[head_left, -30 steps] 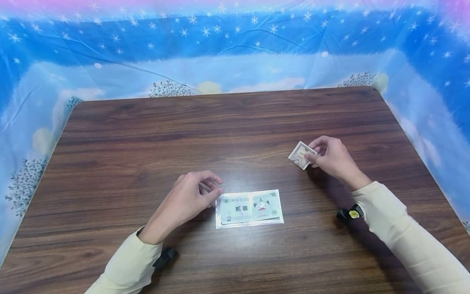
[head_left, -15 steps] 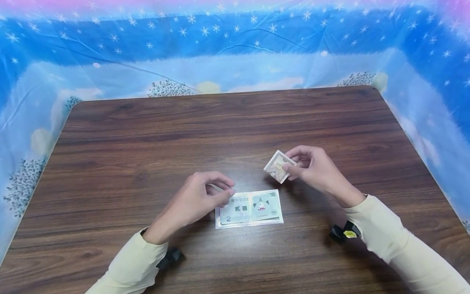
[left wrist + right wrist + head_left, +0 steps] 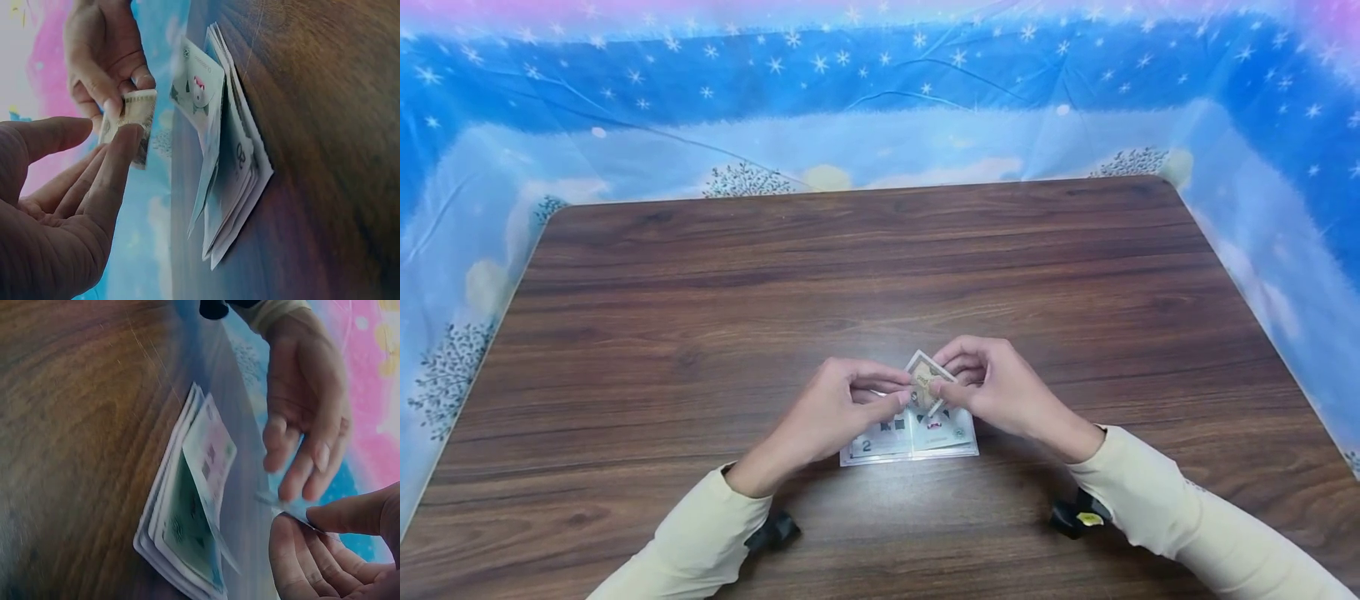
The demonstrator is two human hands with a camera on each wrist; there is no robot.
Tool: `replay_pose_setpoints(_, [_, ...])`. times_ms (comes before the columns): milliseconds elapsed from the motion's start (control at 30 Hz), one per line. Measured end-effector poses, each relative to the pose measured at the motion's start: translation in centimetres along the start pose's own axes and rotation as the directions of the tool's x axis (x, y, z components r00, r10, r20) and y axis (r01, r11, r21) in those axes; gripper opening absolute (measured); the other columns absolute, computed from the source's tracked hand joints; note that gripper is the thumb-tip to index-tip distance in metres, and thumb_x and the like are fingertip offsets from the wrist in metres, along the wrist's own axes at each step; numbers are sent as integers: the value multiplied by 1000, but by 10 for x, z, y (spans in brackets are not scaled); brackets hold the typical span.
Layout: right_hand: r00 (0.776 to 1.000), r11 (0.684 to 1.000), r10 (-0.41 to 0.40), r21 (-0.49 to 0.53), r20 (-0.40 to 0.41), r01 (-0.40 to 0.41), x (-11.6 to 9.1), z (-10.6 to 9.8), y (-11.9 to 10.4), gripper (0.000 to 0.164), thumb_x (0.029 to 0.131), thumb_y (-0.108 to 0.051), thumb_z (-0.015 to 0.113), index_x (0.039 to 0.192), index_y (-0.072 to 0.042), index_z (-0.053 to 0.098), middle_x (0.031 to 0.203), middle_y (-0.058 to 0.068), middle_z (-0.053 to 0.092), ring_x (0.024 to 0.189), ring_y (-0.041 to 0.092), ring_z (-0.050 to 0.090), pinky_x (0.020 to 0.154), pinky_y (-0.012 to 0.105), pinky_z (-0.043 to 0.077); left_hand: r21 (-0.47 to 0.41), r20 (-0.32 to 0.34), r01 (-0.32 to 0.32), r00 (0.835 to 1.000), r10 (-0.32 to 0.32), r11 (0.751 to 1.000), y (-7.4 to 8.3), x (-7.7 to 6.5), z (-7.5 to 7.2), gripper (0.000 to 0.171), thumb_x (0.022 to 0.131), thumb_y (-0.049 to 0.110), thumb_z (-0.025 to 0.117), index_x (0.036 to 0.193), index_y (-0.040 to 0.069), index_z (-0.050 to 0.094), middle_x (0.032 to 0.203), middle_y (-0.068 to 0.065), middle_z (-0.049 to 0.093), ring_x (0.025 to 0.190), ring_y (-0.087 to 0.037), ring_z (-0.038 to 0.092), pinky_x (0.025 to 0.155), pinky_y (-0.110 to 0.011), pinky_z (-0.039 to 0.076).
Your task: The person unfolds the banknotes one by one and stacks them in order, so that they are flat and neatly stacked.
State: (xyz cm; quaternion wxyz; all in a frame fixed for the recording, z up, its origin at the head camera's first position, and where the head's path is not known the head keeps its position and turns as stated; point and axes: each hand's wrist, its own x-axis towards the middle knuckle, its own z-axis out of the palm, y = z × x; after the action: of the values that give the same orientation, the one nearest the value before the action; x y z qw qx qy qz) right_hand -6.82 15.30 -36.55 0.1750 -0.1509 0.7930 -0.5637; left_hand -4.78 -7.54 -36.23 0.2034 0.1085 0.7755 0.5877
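A small folded brownish banknote (image 3: 922, 377) is pinched between the thumb and fingers of my right hand (image 3: 1011, 398), tilted above a stack of banknotes (image 3: 880, 448). My left hand (image 3: 827, 412) hovers at its left edge, thumb and fingers apart. In the left wrist view the left fingertips overlap the folded banknote (image 3: 142, 107); whether they touch it is unclear. The pale green top banknote (image 3: 200, 94), marked with a 2, has a crease down its middle and stands partly raised off the stack. Several notes lie beneath it in the right wrist view's stack (image 3: 164, 515).
The brown wood-grain table (image 3: 700, 292) stretches out around the stack. A blue snowflake-patterned cloth (image 3: 865, 83) rises behind and beside the table's edges. Black wrist-worn devices sit under both cuffs, the left device (image 3: 775, 532) and the right device (image 3: 1075, 517).
My right hand has carried the folded banknote left and nearer, from the right side of the table to above the stack. My left hand has shifted right towards it. The stack has stayed put.
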Motion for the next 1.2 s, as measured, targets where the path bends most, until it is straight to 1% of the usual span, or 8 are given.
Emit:
replay_pose_setpoints(167, [999,998,-54,-45,5,54,-1,11,0,18,87,4,74,105,5,69,96,14,74,82,27,74,71,31,61,10,-37,15,999,-15,1000,-1,1,2,31,94,17,74,121,3,72,113,-14,74,98,-25,74,79,-30,60])
replay_pose_setpoints(333, [998,987,-67,-145,-10,64,-4,21,-4,28,84,-2,81,108,0,67,105,15,73,87,21,75,68,26,60,16,-93,38,995,-36,999,-2,4,4,33,92,24,76,119,4,74,112,-12,75,99,-23,73,81,-33,60])
replay_pose_setpoints(467, [998,987,-66,-145,0,65,-6,25,-8,35,81,-6,85,110,-2,64,106,16,73,88,20,75,68,24,60,38,-149,50,988,-44,998,-4,7,5,29,90,25,79,112,5,77,107,-10,76,97,-21,74,82,-34,59])
replay_pose_setpoints(567, [998,991,-62,-118,8,63,-6,27,-9,37,80,-7,86,109,-2,64,108,16,73,90,20,75,70,24,60,42,-168,48,985,-40,998,-5,8,4,27,89,24,80,109,6,78,105,-9,77,96,-20,74,83,-35,59])
replay_pose_setpoints(767, [998,995,-70,-77,0,70,-6,29,-10,39,79,-10,87,109,-1,64,112,15,71,93,22,75,74,25,59,20,-158,32,987,-29,999,-6,8,3,27,89,21,80,110,3,77,106,-12,76,98,-21,74,89,-36,57])
replay_pose_setpoints(867, [998,996,-63,-71,-10,62,-5,29,-11,39,79,-9,87,109,0,64,114,14,70,95,23,75,75,25,59,-8,-143,23,989,-24,1000,-6,8,2,25,91,15,78,111,1,76,107,-14,75,99,-23,73,89,-36,57])
replay_pose_setpoints(1033, [999,997,-44,-59,-23,43,-6,29,-12,43,78,-5,87,112,2,61,118,16,67,96,25,74,76,25,59,-49,-129,35,991,-41,998,-6,7,2,24,92,11,76,111,-2,74,106,-14,76,97,-22,74,87,-33,57])
replay_pose_setpoints(1200, [1000,1000,-19,-11,-24,18,-6,28,-11,46,78,2,85,114,2,57,120,19,64,97,29,73,77,28,60,-71,-110,47,992,-54,996,-5,6,1,22,93,8,72,112,-3,73,105,-15,75,96,-23,74,88,-34,57])
